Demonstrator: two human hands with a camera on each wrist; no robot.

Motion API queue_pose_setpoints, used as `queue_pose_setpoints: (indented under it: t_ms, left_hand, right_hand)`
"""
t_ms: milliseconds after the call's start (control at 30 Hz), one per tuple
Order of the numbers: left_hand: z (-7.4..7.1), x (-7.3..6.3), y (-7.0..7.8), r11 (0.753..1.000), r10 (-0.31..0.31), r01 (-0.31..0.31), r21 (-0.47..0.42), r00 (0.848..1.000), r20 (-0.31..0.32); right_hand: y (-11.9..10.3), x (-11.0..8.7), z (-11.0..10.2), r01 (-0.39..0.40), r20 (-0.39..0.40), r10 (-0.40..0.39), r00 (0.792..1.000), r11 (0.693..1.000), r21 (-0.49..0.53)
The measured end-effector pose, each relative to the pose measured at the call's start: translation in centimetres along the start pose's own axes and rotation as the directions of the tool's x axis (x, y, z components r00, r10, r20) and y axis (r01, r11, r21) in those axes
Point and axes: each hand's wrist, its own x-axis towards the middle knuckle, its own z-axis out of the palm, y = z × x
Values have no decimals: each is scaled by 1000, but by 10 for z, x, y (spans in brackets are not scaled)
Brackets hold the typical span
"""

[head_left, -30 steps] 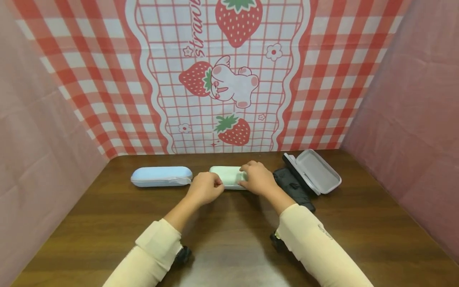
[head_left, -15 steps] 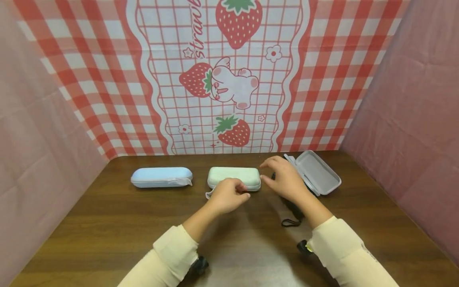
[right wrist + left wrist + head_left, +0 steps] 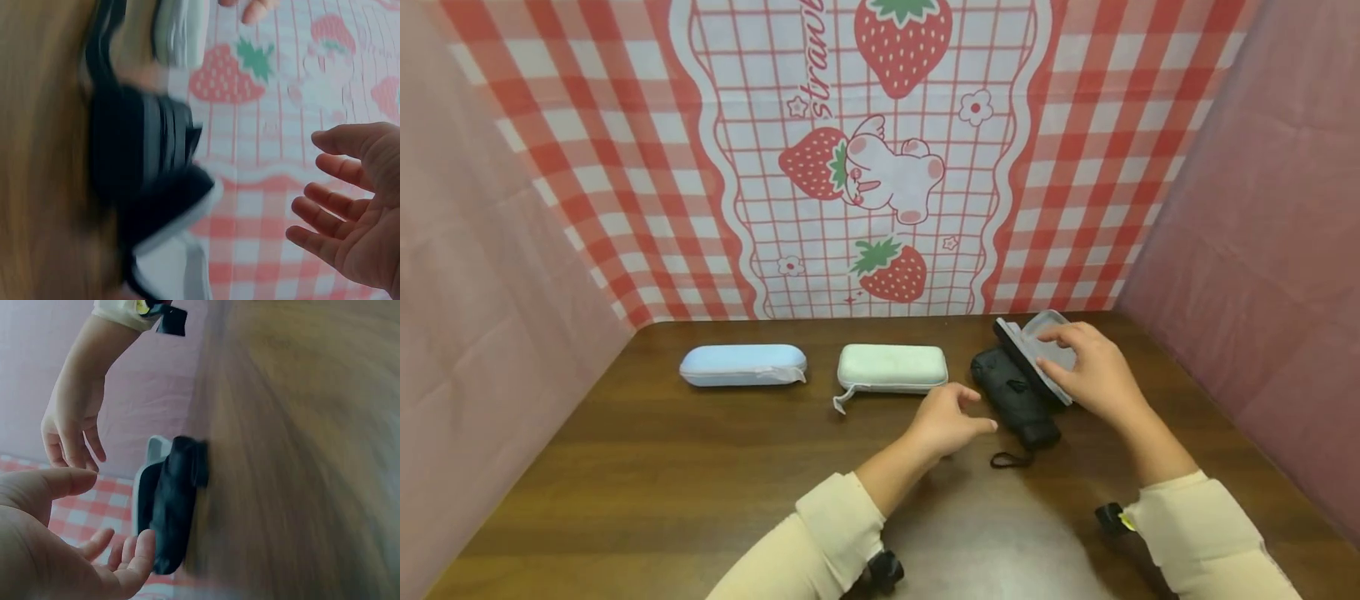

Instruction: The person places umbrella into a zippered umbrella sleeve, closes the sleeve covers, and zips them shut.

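In the head view my right hand [image 3: 1093,371] hovers over the open case [image 3: 1045,323], which has a pale grey lining, with fingers spread and nothing held. My left hand [image 3: 946,421] is in the air just left of a black folded umbrella [image 3: 1011,396], thumb and fingers apart. The umbrella lies against the case's near side, its wrist loop [image 3: 1011,460] trailing on the table. In the left wrist view the left fingers overlap the umbrella [image 3: 172,506]. The right wrist view has the right hand [image 3: 359,200] with relaxed fingers, apart from the blurred case [image 3: 175,262].
A closed pale green zip case [image 3: 892,365] with a hanging pull tab stands at the middle back of the wooden table [image 3: 647,475]. Left of it lies a closed light blue case [image 3: 742,365]. A strawberry-print cloth [image 3: 887,167] hangs behind, with pink cloth at both sides.
Both hands have left the pale green case and moved right, the right hand over the open case and the left toward the umbrella. The green case now shows fully, its pull tab hanging in front.
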Motion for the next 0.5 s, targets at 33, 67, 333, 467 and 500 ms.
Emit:
queue_pose_setpoints:
  t_ms: [33, 67, 333, 467, 500]
  left_hand:
    - [5, 2, 3, 999, -25, 25, -21, 1000, -9]
    - [10, 4, 6, 998, -51, 50, -36, 998, -21]
    - [40, 18, 19, 971, -226, 212, -114, 966, -127]
    - [52, 22, 20, 965, -259, 248, -85, 952, -163]
    - [55, 24, 21, 965, -262, 254, -65, 949, -176]
  right_hand:
    - [6, -1, -4, -25, 5, 25, 1000, 1000, -10]
    - [13, -2, -7, -50, 11, 51, 999, 999, -19]
    - [52, 0, -32, -255, 168, 259, 951, 966, -46]
    - [70, 0, -33, -297, 250, 304, 919, 953, -69]
    - [74, 0, -32, -305, 263, 314, 912, 949, -75]
